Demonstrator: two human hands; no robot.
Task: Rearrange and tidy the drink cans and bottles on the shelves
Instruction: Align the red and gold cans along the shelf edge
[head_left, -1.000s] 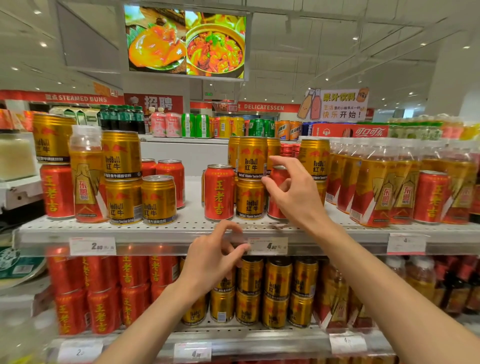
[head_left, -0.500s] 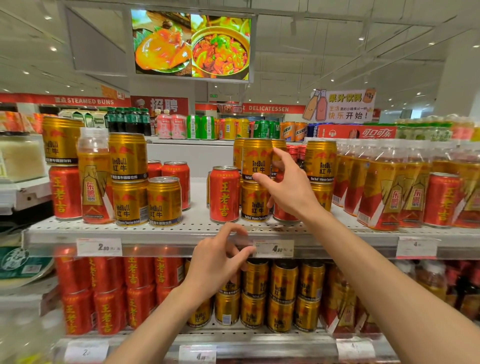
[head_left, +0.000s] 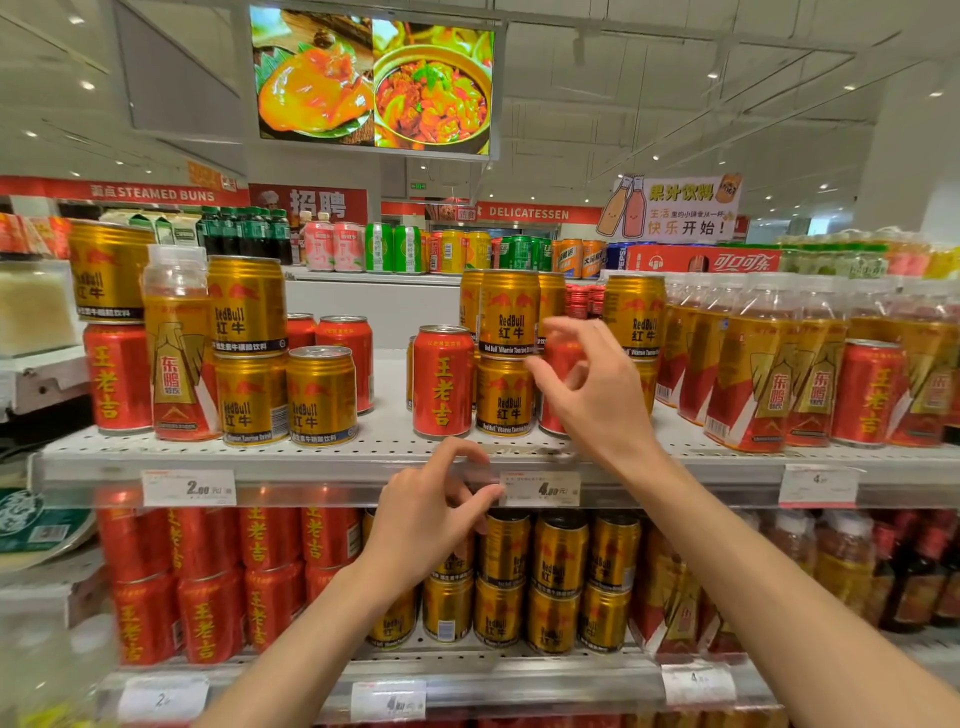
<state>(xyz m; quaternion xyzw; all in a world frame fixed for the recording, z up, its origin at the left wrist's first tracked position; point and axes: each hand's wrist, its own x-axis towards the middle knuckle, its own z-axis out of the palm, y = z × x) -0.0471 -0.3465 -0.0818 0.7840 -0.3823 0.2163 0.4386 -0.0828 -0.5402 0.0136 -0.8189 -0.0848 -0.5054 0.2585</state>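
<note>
On the upper shelf (head_left: 374, 444) a red can (head_left: 442, 382) stands beside two stacked gold Red Bull cans (head_left: 506, 358). Right of the stack stands another red can (head_left: 557, 358), mostly hidden by my right hand (head_left: 589, 389). That hand hovers just in front of the can with its fingers spread and nothing in it. My left hand (head_left: 431, 519) rests lower, at the shelf's front rail beside a price tag (head_left: 540, 488), loosely curled and holding nothing. A gold can (head_left: 634, 317) and several red-and-gold bottles (head_left: 753, 374) stand further right.
At the shelf's left are mixed gold cans (head_left: 320, 395), a bottle (head_left: 176, 343) and a red can (head_left: 117, 376). The lower shelf holds red cans (head_left: 208, 577) and gold cans (head_left: 558, 566). A bare stretch of shelf lies between the left group and the middle cans.
My right hand has let go of the red can it gripped and drawn back a little, fingers spread. My left hand has stayed at the shelf rail.
</note>
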